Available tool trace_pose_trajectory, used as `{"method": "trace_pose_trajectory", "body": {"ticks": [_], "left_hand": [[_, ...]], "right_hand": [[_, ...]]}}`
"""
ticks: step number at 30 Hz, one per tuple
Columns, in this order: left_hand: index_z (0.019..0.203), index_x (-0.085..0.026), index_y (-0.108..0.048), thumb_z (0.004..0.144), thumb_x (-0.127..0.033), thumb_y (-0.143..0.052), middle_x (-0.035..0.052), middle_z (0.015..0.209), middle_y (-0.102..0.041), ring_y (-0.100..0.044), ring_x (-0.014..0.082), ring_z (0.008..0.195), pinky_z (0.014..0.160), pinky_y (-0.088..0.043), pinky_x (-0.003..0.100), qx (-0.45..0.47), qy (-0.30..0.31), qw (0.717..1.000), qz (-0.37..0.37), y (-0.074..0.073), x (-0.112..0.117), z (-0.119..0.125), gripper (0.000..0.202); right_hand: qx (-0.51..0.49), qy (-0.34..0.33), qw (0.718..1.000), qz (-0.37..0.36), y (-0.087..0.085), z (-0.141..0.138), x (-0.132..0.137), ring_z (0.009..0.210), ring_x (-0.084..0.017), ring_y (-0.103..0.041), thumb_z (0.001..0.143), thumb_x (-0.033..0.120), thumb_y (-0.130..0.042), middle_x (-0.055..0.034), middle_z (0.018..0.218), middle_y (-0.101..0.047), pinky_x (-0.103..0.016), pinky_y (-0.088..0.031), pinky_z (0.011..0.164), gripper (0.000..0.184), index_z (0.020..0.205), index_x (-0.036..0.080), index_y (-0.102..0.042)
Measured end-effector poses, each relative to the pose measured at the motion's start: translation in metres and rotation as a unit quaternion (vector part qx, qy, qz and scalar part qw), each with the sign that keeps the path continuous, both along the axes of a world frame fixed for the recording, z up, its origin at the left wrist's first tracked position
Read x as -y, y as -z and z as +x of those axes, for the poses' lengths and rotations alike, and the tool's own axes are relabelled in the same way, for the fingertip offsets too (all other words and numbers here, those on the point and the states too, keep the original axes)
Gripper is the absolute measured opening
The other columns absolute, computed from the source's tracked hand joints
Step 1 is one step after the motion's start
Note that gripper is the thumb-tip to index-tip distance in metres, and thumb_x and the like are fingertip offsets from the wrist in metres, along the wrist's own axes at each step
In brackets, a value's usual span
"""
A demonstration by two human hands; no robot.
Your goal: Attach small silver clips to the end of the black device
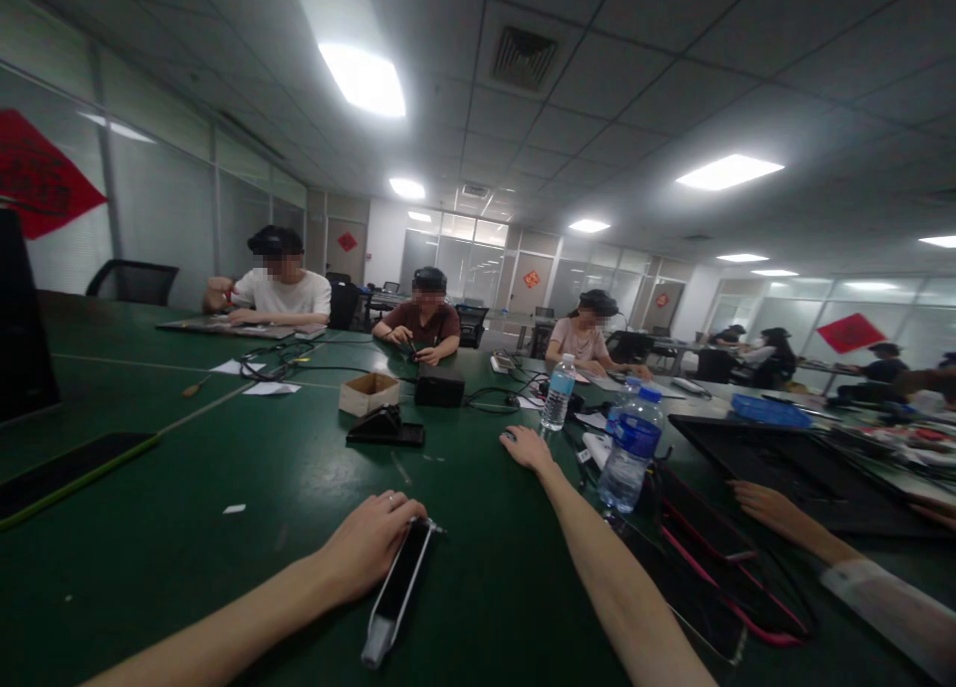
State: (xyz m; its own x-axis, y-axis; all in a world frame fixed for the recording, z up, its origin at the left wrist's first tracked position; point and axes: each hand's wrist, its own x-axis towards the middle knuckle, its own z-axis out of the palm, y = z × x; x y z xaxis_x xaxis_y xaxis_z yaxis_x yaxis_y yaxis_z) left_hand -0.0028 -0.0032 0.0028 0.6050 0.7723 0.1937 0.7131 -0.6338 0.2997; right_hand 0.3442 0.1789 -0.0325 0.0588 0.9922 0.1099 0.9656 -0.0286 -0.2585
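Note:
My left hand [373, 546] rests on the green table with its fingers curled, gripping the far end of a long, flat black device with silver edges [401, 579]. The device's grey near end points toward me; its exact kind is unclear. Further forward, my right hand [532, 450] is low over the table with bent fingers. A small dark bluish thing shows at its fingertips, too small to name. Just beyond that hand stands an upright clear water bottle [559, 393]. Ahead of my left hand sit a black stand [384, 428] and an open cardboard box [368, 393].
A large blue-capped bottle [631, 453] and black pouches with pink trim [728, 558] lie right of my right arm. A neighbour's hand [777, 513] is beside a black tray [807, 473]. Cables, a black box [439, 386] and seated people are opposite. A green-edged panel [75, 473] lies left.

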Motion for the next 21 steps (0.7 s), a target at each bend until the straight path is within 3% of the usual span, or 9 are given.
{"method": "trace_pose_trajectory", "body": {"ticks": [6, 12, 16, 21], "left_hand": [[0.117, -0.024, -0.058, 0.094, -0.020, -0.040, 0.0060, 0.115, -0.060, -0.056, 0.0213, 0.103, 0.090, -0.046, 0.036, -0.010, 0.000, 1.000, 0.004, -0.002, 0.003, 0.001, 0.030], [0.116, -0.025, -0.058, 0.094, -0.020, -0.039, 0.0060, 0.115, -0.061, -0.057, 0.0217, 0.103, 0.088, -0.047, 0.036, -0.017, -0.009, 1.000, 0.011, -0.001, 0.003, 0.002, 0.030], [0.115, -0.024, -0.059, 0.094, -0.020, -0.038, 0.0057, 0.112, -0.062, -0.057, 0.0219, 0.103, 0.089, -0.045, 0.036, -0.020, -0.008, 0.999, 0.024, -0.007, 0.009, 0.004, 0.029], [0.114, -0.022, -0.059, 0.094, -0.017, -0.037, 0.0070, 0.112, -0.063, -0.057, 0.0220, 0.102, 0.089, -0.045, 0.037, -0.029, -0.010, 0.999, 0.023, -0.012, 0.014, 0.005, 0.030]], "right_hand": [[-0.006, -0.041, 0.999, 0.021, -0.004, -0.014, 0.023, 0.130, -0.026, -0.043, 0.093, 0.047, -0.040, -0.0129, 0.142, -0.048, -0.036, -0.029, 0.107, 0.054, 0.135, 0.015, -0.051], [-0.028, -0.066, 0.997, 0.026, -0.003, -0.032, 0.057, 0.129, -0.028, -0.044, 0.092, 0.053, -0.041, -0.0144, 0.143, -0.046, -0.040, -0.035, 0.105, 0.060, 0.136, 0.013, -0.050], [-0.038, -0.099, 0.994, 0.019, -0.006, -0.055, 0.095, 0.130, -0.027, -0.043, 0.091, 0.057, -0.040, -0.0110, 0.144, -0.045, -0.041, -0.037, 0.105, 0.062, 0.139, 0.019, -0.048], [-0.074, -0.213, 0.974, 0.014, -0.006, -0.092, 0.154, 0.134, -0.029, -0.039, 0.091, 0.063, -0.036, -0.0086, 0.148, -0.040, -0.046, -0.036, 0.107, 0.062, 0.139, 0.025, -0.047]]}}
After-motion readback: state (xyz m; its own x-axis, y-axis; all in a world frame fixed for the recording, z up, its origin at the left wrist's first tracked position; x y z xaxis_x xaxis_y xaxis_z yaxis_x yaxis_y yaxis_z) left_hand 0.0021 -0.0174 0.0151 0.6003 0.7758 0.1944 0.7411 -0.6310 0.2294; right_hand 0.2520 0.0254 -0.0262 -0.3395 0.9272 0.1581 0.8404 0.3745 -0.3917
